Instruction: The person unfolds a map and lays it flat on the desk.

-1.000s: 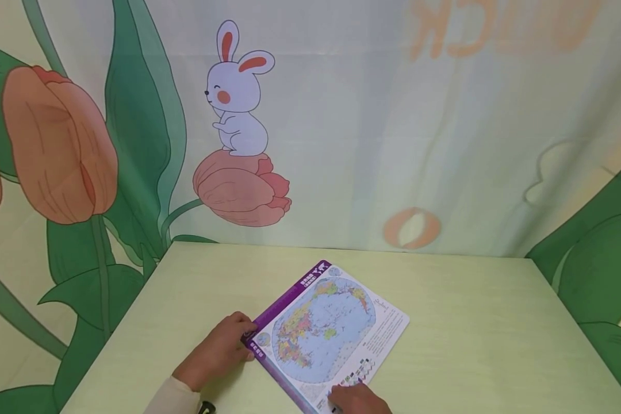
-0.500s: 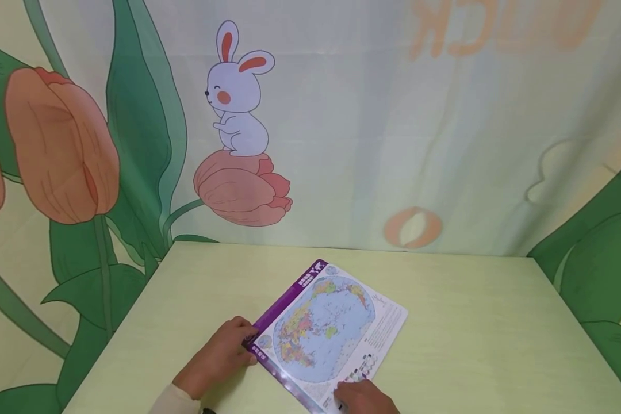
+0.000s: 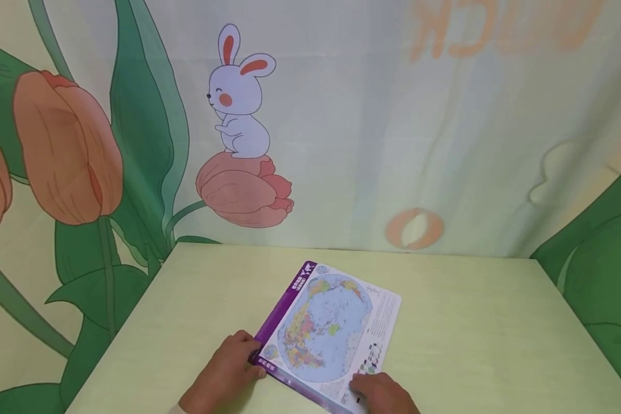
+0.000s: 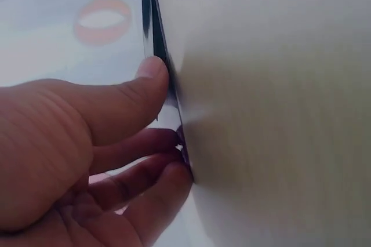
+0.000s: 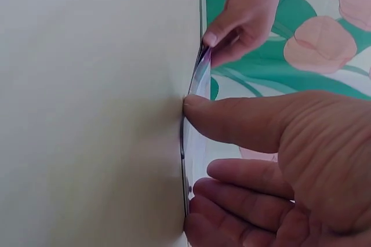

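A thin rectangular world map with a purple band along one edge lies slanted on the table. At its left corner my left hand holds on, with the thumb and fingertips at the edges. My right hand grips the near right corner in the same way; its thumb presses the edge in the right wrist view, and the other fingers bend in against the map. From the side the map looks glossy and slightly bowed. The undersides of the corners are hidden.
The pale yellow table extends to both sides of the map. Behind it hangs a cloth backdrop printed with a white rabbit, tulips and green leaves.
Both hands have turned the map counterclockwise: its top corner has swung left and its right corner away from me. The left hand has come nearer and rightward, the right hand slightly rightward.
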Available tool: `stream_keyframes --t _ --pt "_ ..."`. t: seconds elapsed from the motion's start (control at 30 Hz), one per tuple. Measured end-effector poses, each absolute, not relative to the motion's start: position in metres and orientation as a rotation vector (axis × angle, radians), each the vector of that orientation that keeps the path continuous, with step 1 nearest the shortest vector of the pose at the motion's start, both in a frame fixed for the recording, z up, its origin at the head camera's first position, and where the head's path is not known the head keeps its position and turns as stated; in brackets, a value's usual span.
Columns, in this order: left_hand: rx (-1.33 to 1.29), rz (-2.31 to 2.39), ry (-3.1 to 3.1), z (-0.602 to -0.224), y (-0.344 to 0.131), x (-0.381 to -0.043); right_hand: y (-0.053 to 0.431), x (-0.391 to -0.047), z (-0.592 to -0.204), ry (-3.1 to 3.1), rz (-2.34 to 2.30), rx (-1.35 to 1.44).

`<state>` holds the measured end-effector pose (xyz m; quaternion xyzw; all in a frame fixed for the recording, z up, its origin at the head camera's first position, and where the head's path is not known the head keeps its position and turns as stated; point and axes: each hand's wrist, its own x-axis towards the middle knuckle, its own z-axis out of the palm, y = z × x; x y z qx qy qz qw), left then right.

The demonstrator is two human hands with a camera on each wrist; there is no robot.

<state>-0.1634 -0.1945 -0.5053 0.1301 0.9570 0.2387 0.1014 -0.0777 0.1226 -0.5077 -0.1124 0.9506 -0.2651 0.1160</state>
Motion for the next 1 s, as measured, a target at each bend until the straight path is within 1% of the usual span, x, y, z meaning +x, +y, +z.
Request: stream_keyframes --t 0.53,1.0 --pt "0.186 0.64 2.755 -0.502 -0.169 -0.138 0.149 -0.089 -0.504 2.801 -0.879 -0.175" --pt "0.227 0.59 2.788 -0.5 -0.157 -0.125 0.163 -0.093 -0.507 2.845 -0.897 -0.202"
